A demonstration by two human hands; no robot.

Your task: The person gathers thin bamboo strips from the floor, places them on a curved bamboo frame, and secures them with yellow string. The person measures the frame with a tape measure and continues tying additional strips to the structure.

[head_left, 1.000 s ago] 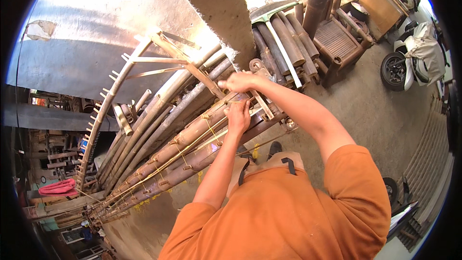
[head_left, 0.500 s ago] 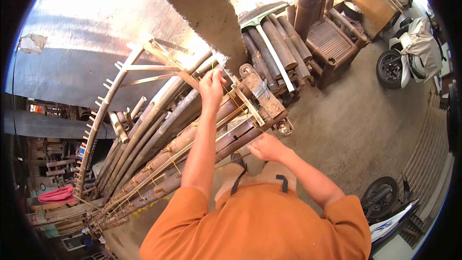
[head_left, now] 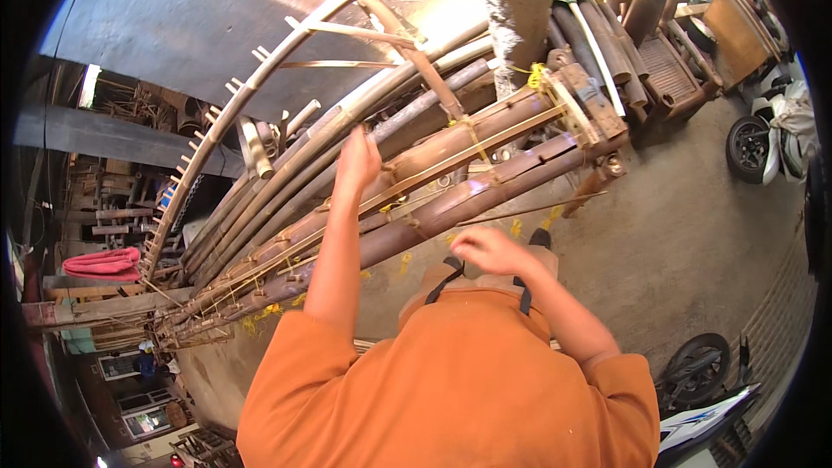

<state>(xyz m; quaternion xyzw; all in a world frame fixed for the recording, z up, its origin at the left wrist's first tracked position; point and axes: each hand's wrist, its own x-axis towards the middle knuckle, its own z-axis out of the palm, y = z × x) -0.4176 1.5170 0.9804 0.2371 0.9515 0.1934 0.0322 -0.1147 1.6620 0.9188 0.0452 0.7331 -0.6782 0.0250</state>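
My left hand (head_left: 358, 159) is raised over the bamboo frame, fingers closed; whatever they hold, if anything, is too small to make out. My right hand (head_left: 487, 251) hovers on the near side of the frame with its fingers curled together, and nothing I can name shows in them. Below the hands run a thick brown bamboo pole (head_left: 381, 243) and a thin bamboo strip (head_left: 433, 172), tied with thin yellow cord. A bundle of yellow string (head_left: 536, 77) sits at the frame's right end, beside a wooden end block (head_left: 589, 100). A thin stick (head_left: 533, 209) crosses beyond my right hand.
A curved bamboo rack with pegs (head_left: 212, 113) rises at the left, beside long loose poles (head_left: 347, 117). A concrete post (head_left: 524, 0) stands behind the frame. Bamboo lengths (head_left: 607, 39), a bamboo chair (head_left: 672, 74) and a motorbike (head_left: 754, 147) are at the right. A pink cloth (head_left: 102, 263) lies far left.
The view has swung left, so the frame sits further right in it. Both hands have moved left along the frame, away from its end block.
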